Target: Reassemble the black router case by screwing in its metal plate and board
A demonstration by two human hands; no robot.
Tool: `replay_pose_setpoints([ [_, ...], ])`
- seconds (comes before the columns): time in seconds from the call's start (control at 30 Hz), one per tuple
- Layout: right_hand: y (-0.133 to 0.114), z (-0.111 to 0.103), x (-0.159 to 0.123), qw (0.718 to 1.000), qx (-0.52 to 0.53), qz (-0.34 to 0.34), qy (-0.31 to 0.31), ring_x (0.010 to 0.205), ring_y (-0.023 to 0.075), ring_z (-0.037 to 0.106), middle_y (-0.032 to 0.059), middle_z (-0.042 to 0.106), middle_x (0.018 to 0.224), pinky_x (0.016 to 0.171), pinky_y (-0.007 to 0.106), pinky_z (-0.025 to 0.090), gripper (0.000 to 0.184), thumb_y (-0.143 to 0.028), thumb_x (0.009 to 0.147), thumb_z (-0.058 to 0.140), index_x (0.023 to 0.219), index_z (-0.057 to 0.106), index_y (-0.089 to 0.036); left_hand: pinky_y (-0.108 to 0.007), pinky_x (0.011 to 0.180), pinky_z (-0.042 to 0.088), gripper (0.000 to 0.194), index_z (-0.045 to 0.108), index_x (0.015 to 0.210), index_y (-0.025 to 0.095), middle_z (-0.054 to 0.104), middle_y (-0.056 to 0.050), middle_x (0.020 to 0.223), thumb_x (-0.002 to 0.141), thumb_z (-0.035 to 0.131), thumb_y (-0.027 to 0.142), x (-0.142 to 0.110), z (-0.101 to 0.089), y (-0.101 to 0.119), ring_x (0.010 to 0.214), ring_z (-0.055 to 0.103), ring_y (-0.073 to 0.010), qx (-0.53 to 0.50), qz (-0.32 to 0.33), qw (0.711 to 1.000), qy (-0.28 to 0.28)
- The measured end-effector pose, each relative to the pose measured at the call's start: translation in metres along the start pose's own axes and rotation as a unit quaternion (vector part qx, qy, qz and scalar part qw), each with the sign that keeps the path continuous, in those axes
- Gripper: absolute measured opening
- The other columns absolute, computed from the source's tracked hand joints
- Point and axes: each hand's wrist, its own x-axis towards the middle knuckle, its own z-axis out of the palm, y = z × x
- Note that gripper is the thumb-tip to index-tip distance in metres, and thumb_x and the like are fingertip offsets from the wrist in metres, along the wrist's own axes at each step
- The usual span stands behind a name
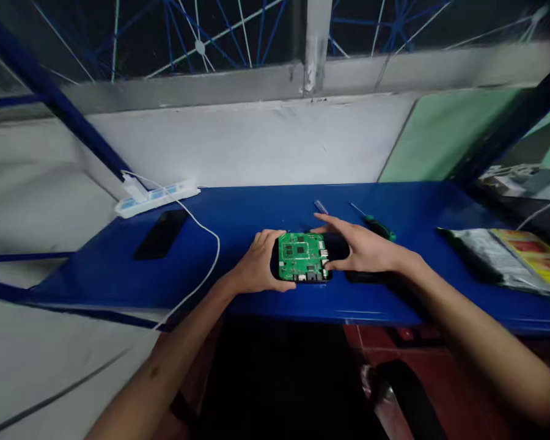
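Note:
A green circuit board (296,256) with chips and ports along its near and right edges sits in a shallow black case, whose dark rim shows around it. My left hand (262,263) is closed around the left side, thumb at the near edge and fingers at the far corner. My right hand (360,244) grips the right side, its thumb on the ports and a finger at the far right corner. Its index finger stretches out beyond the board. Partly hidden under the right hand, a flat black piece (362,277) lies on the blue table (256,205).
Behind my right hand lie a green-and-black screwdriver (379,227) and a small clear-handled tool (321,206). A black phone (161,234), a white power strip (158,197) and a trailing white cable (219,244) are at left. Shiny packets (508,256) lie at right.

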Motion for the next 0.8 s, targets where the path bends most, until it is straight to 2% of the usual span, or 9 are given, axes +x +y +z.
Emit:
replay_pose_setpoints([
  [0.17,-0.0068,0.0000,0.0000,1.000,0.008,-0.003,-0.007,0.138,0.0323,0.051,0.0091,0.057,0.147,0.116,0.055,0.042,0.091,-0.043,0.084,0.069,0.159,0.020,-0.025,-0.061,0.111,0.037,0.108,0.034,0.143,0.019,0.042,-0.017,0.139,0.055,0.088,0.055,-0.0016,0.0013,-0.0030,0.131,0.040,-0.0397,-0.003,-0.005,1.000,-0.007],
  [0.37,-0.0096,-0.0008,0.0005,1.000,0.012,0.009,-0.014,0.124,0.0344,0.064,0.0093,0.059,0.145,0.104,0.056,0.052,0.084,-0.043,0.087,0.064,0.158,0.023,-0.025,-0.064,0.110,0.037,0.107,0.033,0.147,0.023,0.040,-0.016,0.143,0.061,0.084,0.062,-0.0025,-0.0008,-0.0021,0.133,0.038,-0.0412,0.000,-0.018,0.999,-0.026],
  [0.6,-0.0107,-0.0006,0.0005,1.000,0.006,0.020,-0.010,0.098,0.0299,0.075,0.0069,0.059,0.144,0.089,0.050,0.060,0.080,-0.044,0.088,0.062,0.158,0.025,-0.027,-0.062,0.108,0.039,0.084,0.051,0.127,0.024,0.041,-0.014,0.141,0.059,0.087,0.058,-0.0026,-0.0007,-0.0015,0.130,0.041,-0.0392,0.007,-0.014,0.999,-0.028],
  [0.7,-0.0094,-0.0005,0.0009,1.000,0.000,0.016,-0.003,0.103,0.0307,0.074,0.0062,0.061,0.143,0.090,0.051,0.060,0.079,-0.044,0.089,0.062,0.157,0.027,-0.028,-0.063,0.107,0.039,0.080,0.052,0.125,0.025,0.040,-0.013,0.141,0.060,0.086,0.059,-0.0034,-0.0004,-0.0026,0.130,0.040,-0.0393,0.005,-0.012,1.000,-0.028],
  [0.8,-0.0079,0.0007,0.0010,1.000,-0.006,0.007,0.004,0.118,0.0328,0.068,0.0055,0.063,0.142,0.099,0.054,0.057,0.078,-0.044,0.089,0.062,0.157,0.027,-0.027,-0.063,0.107,0.039,0.081,0.052,0.124,0.025,0.040,-0.014,0.141,0.060,0.086,0.059,-0.0036,-0.0003,-0.0031,0.130,0.040,-0.0390,0.006,-0.010,1.000,-0.029],
])
